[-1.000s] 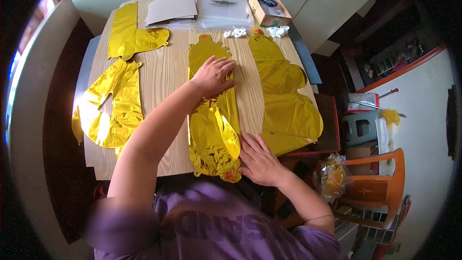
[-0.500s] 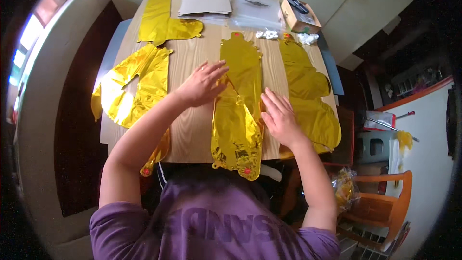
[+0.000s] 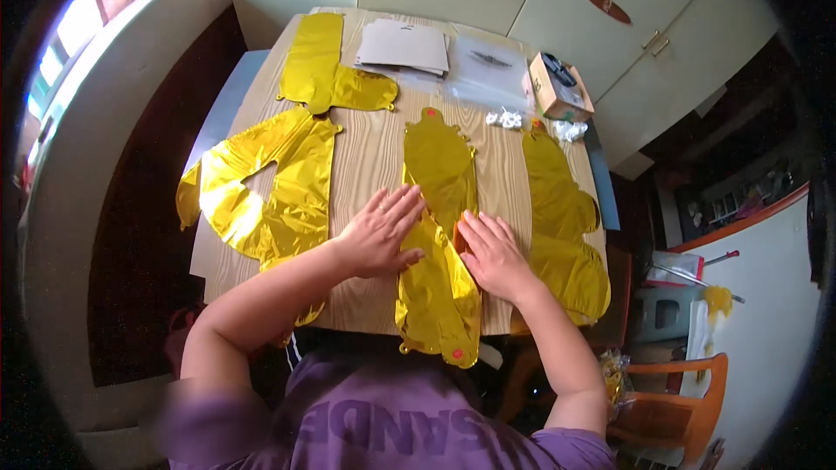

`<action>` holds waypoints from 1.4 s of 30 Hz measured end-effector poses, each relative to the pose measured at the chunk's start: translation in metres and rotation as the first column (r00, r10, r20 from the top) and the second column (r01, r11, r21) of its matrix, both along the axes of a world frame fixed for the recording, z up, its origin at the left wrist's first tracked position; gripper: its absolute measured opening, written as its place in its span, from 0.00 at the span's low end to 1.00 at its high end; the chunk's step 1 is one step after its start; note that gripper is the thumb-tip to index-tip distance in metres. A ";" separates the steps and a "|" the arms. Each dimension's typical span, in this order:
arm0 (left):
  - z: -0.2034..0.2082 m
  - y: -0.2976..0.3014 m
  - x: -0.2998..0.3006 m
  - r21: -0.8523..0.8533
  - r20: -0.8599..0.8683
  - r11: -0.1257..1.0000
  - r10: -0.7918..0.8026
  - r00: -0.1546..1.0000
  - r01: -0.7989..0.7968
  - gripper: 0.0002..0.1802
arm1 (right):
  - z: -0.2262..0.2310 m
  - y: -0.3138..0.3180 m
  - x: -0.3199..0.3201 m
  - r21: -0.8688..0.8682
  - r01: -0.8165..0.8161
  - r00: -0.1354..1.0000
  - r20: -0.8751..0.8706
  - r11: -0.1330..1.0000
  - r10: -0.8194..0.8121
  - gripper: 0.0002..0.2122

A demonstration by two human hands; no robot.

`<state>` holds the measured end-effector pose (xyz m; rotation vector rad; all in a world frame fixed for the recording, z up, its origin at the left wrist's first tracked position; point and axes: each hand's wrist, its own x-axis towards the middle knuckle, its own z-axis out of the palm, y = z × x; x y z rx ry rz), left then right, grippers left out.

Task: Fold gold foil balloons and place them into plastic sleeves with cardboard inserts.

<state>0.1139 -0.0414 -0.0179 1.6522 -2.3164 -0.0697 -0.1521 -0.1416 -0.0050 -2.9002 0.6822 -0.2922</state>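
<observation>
A long, flat gold foil balloon (image 3: 438, 161) lies lengthwise in front of me, folded over itself, with its lower end hanging past the table's near edge. My left hand (image 3: 380, 231) rests with fingers stretched out, the tips touching the balloon's left edge. On the opposite edge lies my right hand (image 3: 495, 252), also flat with its fingers extended. Neither hand grips anything. To the left is a shiny gold foil balloon with an opening (image 3: 300, 170). Another flat gold balloon (image 3: 562, 226) lies to the right.
A further gold foil balloon (image 3: 313, 57) lies at the far left of the wooden table (image 3: 366, 157). Grey-white cards (image 3: 405, 45), clear plastic sleeves (image 3: 492, 78), small white pieces (image 3: 504, 119) and a box with black items (image 3: 562, 91) sit along the back. A wooden chair (image 3: 697, 396) stands at right.
My view has tilted up, so the table sits lower in the picture. Both hands have come down onto the middle balloon's edges, and its folded part looks flatter.
</observation>
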 end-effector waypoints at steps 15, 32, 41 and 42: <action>-0.015 -0.011 -0.001 0.046 0.075 0.999 0.008 0.997 -0.012 0.49 | 0.037 -0.261 0.261 0.065 0.241 0.948 0.198 0.968 -0.249 0.28; -0.002 -0.014 0.008 0.131 -0.034 0.991 -0.021 0.999 0.026 0.48 | 0.001 -0.270 0.361 -0.510 -0.031 0.992 0.087 0.860 0.088 0.05; -0.002 -0.014 0.008 0.134 -0.043 0.991 -0.013 0.999 0.018 0.47 | 0.012 -0.265 0.350 -0.372 -0.070 0.982 0.137 0.925 0.129 0.09; -0.002 -0.014 0.008 0.134 -0.046 0.991 -0.016 0.999 0.022 0.47 | 0.014 -0.268 0.345 -0.364 -0.082 0.968 0.191 0.928 0.161 0.13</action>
